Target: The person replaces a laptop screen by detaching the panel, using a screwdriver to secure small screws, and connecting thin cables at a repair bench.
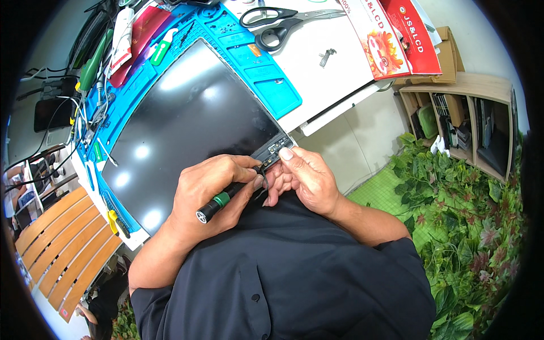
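One shirt (294, 260); left hand (207, 181) gripping one screwdriver (219, 202), right hand (311, 178) pinching edge of one screen (181, 113); one pair scissors (292, 24).

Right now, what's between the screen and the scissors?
Between the screen and scissors: a strip of the blue mat, with a small orange piece on it. The head view shows it.

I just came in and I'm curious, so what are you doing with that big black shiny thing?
A person's left hand holds a black tool with a green band at the edge of a flat black screen. The right hand grips that same edge, thumb on top. The tool's tip is hard to see. The screen lies partly over a blue mat.
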Demonstrator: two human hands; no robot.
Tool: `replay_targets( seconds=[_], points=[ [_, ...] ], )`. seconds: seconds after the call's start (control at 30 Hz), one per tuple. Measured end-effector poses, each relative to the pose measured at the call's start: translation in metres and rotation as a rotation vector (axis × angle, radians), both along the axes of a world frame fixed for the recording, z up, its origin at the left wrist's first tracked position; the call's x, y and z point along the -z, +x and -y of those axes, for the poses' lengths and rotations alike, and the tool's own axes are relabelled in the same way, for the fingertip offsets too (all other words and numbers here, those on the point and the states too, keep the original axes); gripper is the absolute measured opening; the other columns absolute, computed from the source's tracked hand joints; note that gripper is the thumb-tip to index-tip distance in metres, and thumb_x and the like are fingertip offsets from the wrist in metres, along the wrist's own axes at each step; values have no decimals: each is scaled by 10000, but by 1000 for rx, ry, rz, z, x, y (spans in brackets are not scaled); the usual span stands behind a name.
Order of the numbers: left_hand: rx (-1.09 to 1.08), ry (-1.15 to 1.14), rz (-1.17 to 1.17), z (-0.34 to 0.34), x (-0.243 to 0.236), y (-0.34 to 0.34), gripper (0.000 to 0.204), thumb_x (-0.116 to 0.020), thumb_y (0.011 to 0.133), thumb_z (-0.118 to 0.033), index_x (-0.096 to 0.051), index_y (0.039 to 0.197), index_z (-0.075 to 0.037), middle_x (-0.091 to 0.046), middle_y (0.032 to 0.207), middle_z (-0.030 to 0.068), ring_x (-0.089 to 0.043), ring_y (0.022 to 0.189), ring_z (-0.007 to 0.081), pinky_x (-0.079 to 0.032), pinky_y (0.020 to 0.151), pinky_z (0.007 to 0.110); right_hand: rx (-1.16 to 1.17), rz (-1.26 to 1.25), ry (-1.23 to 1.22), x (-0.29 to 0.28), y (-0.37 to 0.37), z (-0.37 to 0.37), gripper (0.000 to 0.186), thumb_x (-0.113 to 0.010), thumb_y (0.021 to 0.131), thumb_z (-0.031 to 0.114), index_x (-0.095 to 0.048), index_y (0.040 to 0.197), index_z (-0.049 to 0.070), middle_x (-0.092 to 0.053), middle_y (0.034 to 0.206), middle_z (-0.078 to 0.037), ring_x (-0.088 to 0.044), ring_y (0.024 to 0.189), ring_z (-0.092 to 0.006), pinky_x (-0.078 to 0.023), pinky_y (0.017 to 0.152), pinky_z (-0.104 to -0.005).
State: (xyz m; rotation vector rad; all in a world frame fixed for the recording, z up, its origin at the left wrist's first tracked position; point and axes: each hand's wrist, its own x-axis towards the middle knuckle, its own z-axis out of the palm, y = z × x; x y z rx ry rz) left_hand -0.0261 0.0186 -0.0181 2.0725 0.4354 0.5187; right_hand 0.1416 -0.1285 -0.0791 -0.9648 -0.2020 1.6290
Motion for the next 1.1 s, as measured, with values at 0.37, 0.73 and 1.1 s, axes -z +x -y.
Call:
replay_targets(
  seconds=[0.37, 0.73, 1.1],
  points=[
    [38, 25, 1, -4, -7, 5, 229, -829, 796, 91, -642, 873, -15, -794, 961, 201, -794, 810, 291, -600, 691, 332, -58, 73, 32, 0, 3, -1, 516, -366, 1176, 395, -549, 1231, -84, -701, 986, -223, -751, 728, -291, -631, 710, -364],
    [16, 73, 21, 1, -1, 11, 227, -842, 795, 85, -655, 888, -2, -793, 957, 211, -796, 829, 302, -608, 710, 343, 29, -36, 9, -4, -1, -1, 513, -413, 1169, 417, -565, 1173, -73, -677, 1009, -198, -748, 778, -279, -615, 740, -346],
    [24, 66, -17, 0, -4, 14, 216, -831, 804, 76, -638, 855, -7, -789, 943, 197, -783, 786, 292, -592, 682, 336, 56, 11, 40, -1, -6, 1, 491, -398, 1174, 392, -567, 1191, -69, -688, 996, -194, -751, 788, -272, -620, 746, -345]
  ],
)
